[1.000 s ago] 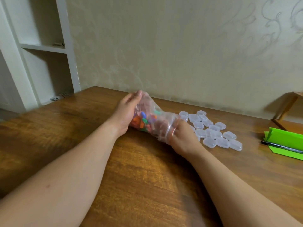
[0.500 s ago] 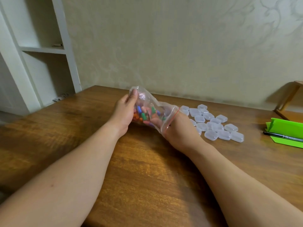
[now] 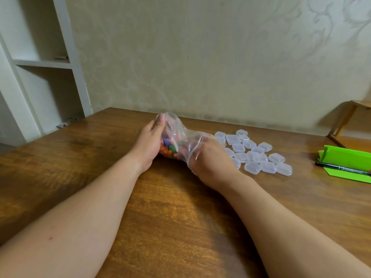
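Note:
A clear plastic bag (image 3: 181, 133) lies on its side on the wooden table (image 3: 160, 217), holding several small coloured pieces (image 3: 170, 149) in orange, green, blue and red. My left hand (image 3: 149, 144) grips the bag's closed end, with a fingertip up at the top of the plastic. My right hand (image 3: 212, 159) is pushed into the bag's open mouth up to the knuckles. Its fingers are blurred behind the plastic, so I cannot tell whether they hold a piece.
Several small clear lidded boxes (image 3: 259, 157) lie clustered to the right of the bag. Further right lies folded green paper (image 3: 349, 159) with a black pen (image 3: 341, 169) on it. A white shelf unit (image 3: 40, 63) stands at the left, a wall behind the table.
My right hand has gone deeper into the bag's mouth. My left hand has tilted the closed end of the bag upward a little, and the pieces have shifted inside.

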### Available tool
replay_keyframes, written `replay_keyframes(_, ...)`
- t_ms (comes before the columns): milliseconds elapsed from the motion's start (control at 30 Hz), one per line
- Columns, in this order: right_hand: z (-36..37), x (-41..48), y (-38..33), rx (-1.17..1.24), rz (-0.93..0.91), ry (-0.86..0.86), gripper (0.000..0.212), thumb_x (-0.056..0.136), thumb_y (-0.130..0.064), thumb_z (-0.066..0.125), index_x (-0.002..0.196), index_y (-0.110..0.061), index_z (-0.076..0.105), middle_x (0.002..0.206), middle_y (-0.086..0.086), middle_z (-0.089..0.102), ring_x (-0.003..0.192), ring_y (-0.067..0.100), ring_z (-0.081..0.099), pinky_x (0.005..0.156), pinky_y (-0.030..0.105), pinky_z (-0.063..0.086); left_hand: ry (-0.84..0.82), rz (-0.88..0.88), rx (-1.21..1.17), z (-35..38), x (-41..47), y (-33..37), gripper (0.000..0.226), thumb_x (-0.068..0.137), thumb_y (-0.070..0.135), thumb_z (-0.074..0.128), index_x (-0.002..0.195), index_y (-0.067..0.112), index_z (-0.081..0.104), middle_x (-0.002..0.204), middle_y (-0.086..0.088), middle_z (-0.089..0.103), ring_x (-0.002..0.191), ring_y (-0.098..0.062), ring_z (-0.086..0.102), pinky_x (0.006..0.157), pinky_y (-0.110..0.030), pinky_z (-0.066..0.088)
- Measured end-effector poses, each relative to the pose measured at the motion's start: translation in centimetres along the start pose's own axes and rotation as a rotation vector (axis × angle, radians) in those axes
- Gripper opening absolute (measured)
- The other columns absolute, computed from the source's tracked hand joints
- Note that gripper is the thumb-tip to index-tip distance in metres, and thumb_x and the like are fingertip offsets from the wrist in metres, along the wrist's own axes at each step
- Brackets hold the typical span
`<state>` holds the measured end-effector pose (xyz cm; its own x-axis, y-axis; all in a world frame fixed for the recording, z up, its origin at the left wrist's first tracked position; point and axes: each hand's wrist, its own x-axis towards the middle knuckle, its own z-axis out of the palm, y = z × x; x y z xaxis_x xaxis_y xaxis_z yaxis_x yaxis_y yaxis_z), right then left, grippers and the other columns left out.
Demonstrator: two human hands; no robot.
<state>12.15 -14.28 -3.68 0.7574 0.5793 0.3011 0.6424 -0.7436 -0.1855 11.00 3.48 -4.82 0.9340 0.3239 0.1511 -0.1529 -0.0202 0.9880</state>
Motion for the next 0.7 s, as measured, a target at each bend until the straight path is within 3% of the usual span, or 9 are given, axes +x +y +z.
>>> replay_keyframes(67, 0.0, -0.8, -0.1, -0.040, -0.180, 0.171, 0.021, 0.109, -0.032, 0.053, 0.112, -0.018, 0.068, 0.094, -0.008, 0.059, 0.084, 0.012, 0.063, 0.082, 0.026, 0.055, -0.010, 0.010, -0.014, 0.2, -0.1, 0.2, 0.050, 0.110, 0.054, 0.047, 0.148, 0.025, 0.059, 0.129, 0.001, 0.075, 0.118, -0.013, 0.073, 0.094, -0.029, 0.061)
replay_keyframes(133, -0.6, -0.9, -1.4, -0.045, -0.285, 0.190, 0.017, 0.103, -0.011, 0.054, 0.091, -0.020, 0.062, 0.074, -0.011, 0.049, 0.065, 0.013, 0.056, 0.066, 0.030, 0.055, -0.038, 0.017, -0.014, 0.3, -0.1, 0.1, 0.049, 0.110, 0.052, 0.047, 0.146, 0.023, 0.061, 0.126, 0.002, 0.077, 0.110, -0.008, 0.076, 0.083, -0.020, 0.061)
replay_keyframes(233, -0.6, 1.3, -2.8, -0.245, -0.289, -0.034, 0.016, 0.101, -0.008, 0.061, 0.090, -0.020, 0.061, 0.072, -0.008, 0.052, 0.061, 0.011, 0.056, 0.051, 0.026, 0.046, -0.062, 0.012, 0.001, 0.1, -0.2, 0.2, 0.057, 0.108, 0.057, 0.049, 0.150, 0.021, 0.058, 0.129, 0.004, 0.075, 0.111, -0.006, 0.075, 0.082, -0.017, 0.059)
replay_keyframes(300, -0.3, 2.4, -3.1, -0.238, -0.250, -0.102, 0.007, 0.099, -0.009, 0.066, 0.105, -0.012, 0.066, 0.084, 0.000, 0.062, 0.074, 0.015, 0.062, 0.063, 0.029, 0.053, -0.056, 0.016, -0.017, 0.0, -0.1, 0.1, 0.059, 0.107, 0.059, 0.049, 0.150, 0.020, 0.059, 0.130, 0.002, 0.076, 0.115, -0.009, 0.074, 0.095, -0.027, 0.060)
replay_keyframes(367, -0.1, 3.0, -2.6, -0.228, -0.187, -0.187, 0.020, 0.100, -0.011, 0.068, 0.119, -0.011, 0.063, 0.093, 0.001, 0.061, 0.084, 0.018, 0.064, 0.079, 0.033, 0.059, -0.030, 0.026, -0.030, 0.0, -0.1, 0.1, 0.057, 0.107, 0.058, 0.049, 0.146, 0.020, 0.063, 0.130, 0.000, 0.077, 0.118, -0.013, 0.074, 0.107, -0.039, 0.056)
replay_keyframes(433, 0.3, 1.9, -1.7, -0.143, -0.173, -0.057, 0.017, 0.103, -0.013, 0.062, 0.120, -0.013, 0.064, 0.104, 0.003, 0.064, 0.093, 0.019, 0.064, 0.090, 0.037, 0.059, 0.004, 0.021, -0.034, 0.0, -0.1, 0.1, 0.055, 0.105, 0.060, 0.050, 0.141, 0.020, 0.065, 0.128, -0.003, 0.078, 0.116, -0.017, 0.075, 0.109, -0.044, 0.055)
replay_keyframes(533, 1.3, 0.4, -0.1, -0.109, -0.216, 0.143, 0.012, 0.106, -0.017, 0.057, 0.104, -0.016, 0.069, 0.102, 0.004, 0.067, 0.096, 0.022, 0.064, 0.089, 0.042, 0.058, 0.020, 0.006, -0.019, -0.1, -0.5, 0.4, 0.066, 0.096, 0.068, 0.054, 0.140, 0.021, 0.066, 0.127, -0.002, 0.078, 0.117, -0.020, 0.075, 0.109, -0.050, 0.056)
replay_keyframes(600, 1.5, -0.1, 0.3, 0.080, -0.140, 0.125, 0.013, 0.107, -0.019, 0.056, 0.107, -0.017, 0.069, 0.102, 0.002, 0.067, 0.094, 0.020, 0.066, 0.087, 0.040, 0.058, -0.018, -0.008, 0.019, -0.3, -0.6, 0.6, 0.066, 0.099, 0.071, 0.053, 0.142, 0.022, 0.065, 0.128, -0.002, 0.078, 0.118, -0.021, 0.075, 0.107, -0.049, 0.057)
replay_keyframes(700, 1.4, -0.1, 0.7, 0.222, -0.063, 0.025, 0.010, 0.106, -0.025, 0.060, 0.114, -0.022, 0.063, 0.100, -0.004, 0.065, 0.087, 0.011, 0.066, 0.083, 0.037, 0.061, -0.080, 0.008, 0.209, -0.9, -0.9, 1.4, 0.038, 0.110, 0.051, 0.047, 0.125, 0.026, 0.072, 0.114, -0.002, 0.080, 0.106, -0.022, 0.077, 0.094, -0.043, 0.061)
